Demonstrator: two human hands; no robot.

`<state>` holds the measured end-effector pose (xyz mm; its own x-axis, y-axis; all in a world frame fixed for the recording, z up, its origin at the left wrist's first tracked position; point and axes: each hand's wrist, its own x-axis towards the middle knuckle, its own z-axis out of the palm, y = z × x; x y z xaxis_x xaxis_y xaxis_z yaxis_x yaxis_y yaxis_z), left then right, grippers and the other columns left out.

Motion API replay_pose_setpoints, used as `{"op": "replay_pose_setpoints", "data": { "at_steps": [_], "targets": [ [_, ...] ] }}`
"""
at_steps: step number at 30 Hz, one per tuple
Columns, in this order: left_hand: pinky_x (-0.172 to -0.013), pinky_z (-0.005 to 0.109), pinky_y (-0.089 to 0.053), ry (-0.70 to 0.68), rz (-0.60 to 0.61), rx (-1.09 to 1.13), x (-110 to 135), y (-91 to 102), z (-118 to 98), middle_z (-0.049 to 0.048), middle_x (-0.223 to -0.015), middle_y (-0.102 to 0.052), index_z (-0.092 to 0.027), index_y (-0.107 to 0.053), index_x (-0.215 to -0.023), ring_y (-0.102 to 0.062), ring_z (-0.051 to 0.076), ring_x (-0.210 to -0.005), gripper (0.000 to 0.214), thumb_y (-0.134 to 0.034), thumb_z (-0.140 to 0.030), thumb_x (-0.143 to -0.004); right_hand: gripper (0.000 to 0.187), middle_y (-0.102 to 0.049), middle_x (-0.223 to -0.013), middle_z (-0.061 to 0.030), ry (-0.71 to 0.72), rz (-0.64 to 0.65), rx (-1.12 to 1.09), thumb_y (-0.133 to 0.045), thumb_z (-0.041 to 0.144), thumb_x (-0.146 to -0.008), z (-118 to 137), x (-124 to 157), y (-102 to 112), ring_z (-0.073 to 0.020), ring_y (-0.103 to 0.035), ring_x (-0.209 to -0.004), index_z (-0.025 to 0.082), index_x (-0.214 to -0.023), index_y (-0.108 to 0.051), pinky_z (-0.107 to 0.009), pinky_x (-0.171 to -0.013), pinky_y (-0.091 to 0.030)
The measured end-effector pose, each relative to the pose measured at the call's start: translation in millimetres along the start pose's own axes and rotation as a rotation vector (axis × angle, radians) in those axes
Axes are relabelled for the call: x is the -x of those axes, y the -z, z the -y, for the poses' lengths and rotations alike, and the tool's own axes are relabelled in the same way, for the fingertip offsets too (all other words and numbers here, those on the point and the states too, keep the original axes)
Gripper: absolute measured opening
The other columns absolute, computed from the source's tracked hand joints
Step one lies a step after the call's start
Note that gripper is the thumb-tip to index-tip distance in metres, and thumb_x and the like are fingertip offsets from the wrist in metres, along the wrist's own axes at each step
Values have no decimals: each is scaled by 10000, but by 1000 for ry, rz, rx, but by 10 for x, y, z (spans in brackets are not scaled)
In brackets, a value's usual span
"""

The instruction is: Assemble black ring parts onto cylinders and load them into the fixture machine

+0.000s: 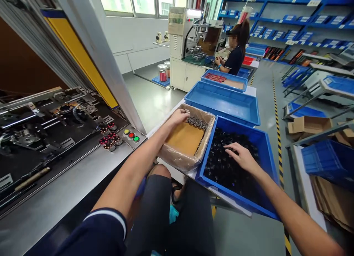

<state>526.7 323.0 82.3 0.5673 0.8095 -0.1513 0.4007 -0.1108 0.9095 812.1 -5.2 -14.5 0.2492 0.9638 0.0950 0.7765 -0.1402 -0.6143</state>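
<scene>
My left hand reaches into a plastic-lined cardboard box, fingers curled down at a row of small round metal parts along its far side; whether it grips one is hidden. My right hand lies over a heap of small black parts in a blue bin, fingers bent and spread onto the parts. The box and the bin stand side by side on a white table.
A machine bed with coloured buttons and several copper-wound parts lies at my left. Two more blue bins stand beyond. A seated person works at a far machine. Blue shelving and crates fill the right.
</scene>
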Motion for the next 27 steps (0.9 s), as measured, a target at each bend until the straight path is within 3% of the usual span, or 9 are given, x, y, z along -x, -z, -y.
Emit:
{"op": "replay_pose_setpoints", "data": {
  "at_steps": [4,7,11,13,15,17,20,23,27],
  "targets": [
    [-714,244,-607,30,12,467,465,-136,-62,56,-1101,-767,-163,-733,-1219,-708,135,-864,407,-679,-564,-1265,690,-833,-1031,-58,-32,-144,-160,-811,837,-1085,241,21,90,-217,-791,-949,203,-1356,-843,-464,-1026,-712],
    [-579,184,-458,66,36,725,896,-340,-35,41,-965,-714,-186,-654,-1071,-622,98,-732,470,-562,-589,-1296,721,-847,-958,-76,-32,-170,-293,-867,897,-998,640,41,152,-242,-813,-896,206,-1202,-865,-441,-942,-715],
    [-483,183,-359,106,102,916,1269,-605,22,-40,-785,-568,-231,-642,-1064,-467,80,-544,553,-564,-746,-1252,555,-867,-1029,-55,27,-125,-436,-868,712,-1090,1357,-93,183,-220,-837,-891,240,-1380,-898,-421,-937,-735],
    [-466,193,-348,96,122,961,1333,-694,57,-54,-740,-518,-244,-658,-1071,-459,92,-511,602,-496,-794,-1255,408,-860,-1131,-39,78,-121,-468,-912,591,-1074,1682,-213,157,-179,-805,-855,285,-1342,-932,-393,-888,-728],
    [-466,206,-367,95,142,980,1349,-757,117,-38,-714,-528,-237,-639,-996,-504,106,-510,639,-418,-765,-1279,284,-831,-1059,-14,135,-125,-489,-925,463,-1060,1917,-311,92,-170,-783,-829,313,-1299,-953,-391,-859,-727],
    [-471,217,-385,53,178,969,1361,-805,199,-24,-698,-567,-232,-621,-964,-550,119,-508,632,-434,-748,-1277,246,-811,-1011,-1,137,-149,-532,-944,387,-1046,2041,-351,0,-183,-800,-876,324,-1285,-941,-408,-910,-749],
    [-502,226,-414,-67,225,908,1417,-848,297,-29,-682,-622,-246,-719,-1167,-592,133,-513,587,-566,-809,-1227,203,-834,-1072,-9,83,-197,-551,-997,399,-1031,2067,-321,-121,-219,-844,-983,313,-1192,-908,-459,-991,-777],
    [-566,245,-491,-83,241,834,1493,-837,286,-33,-646,-606,-260,-777,-1361,-604,148,-524,661,-510,-851,-1235,148,-863,-1094,-2,22,-207,-470,-1012,428,-1033,2043,-274,-172,-260,-873,-1031,330,-1090,-918,-549,-1042,-796],
    [-635,237,-570,-83,283,775,1546,-773,180,-36,-660,-616,-261,-821,-1323,-631,134,-560,615,-461,-759,-1296,97,-919,-1162,38,-32,-191,-503,-1013,387,-1036,2083,-256,-196,-273,-910,-1132,339,-1043,-930,-551,-1089,-798]
  ]
}}
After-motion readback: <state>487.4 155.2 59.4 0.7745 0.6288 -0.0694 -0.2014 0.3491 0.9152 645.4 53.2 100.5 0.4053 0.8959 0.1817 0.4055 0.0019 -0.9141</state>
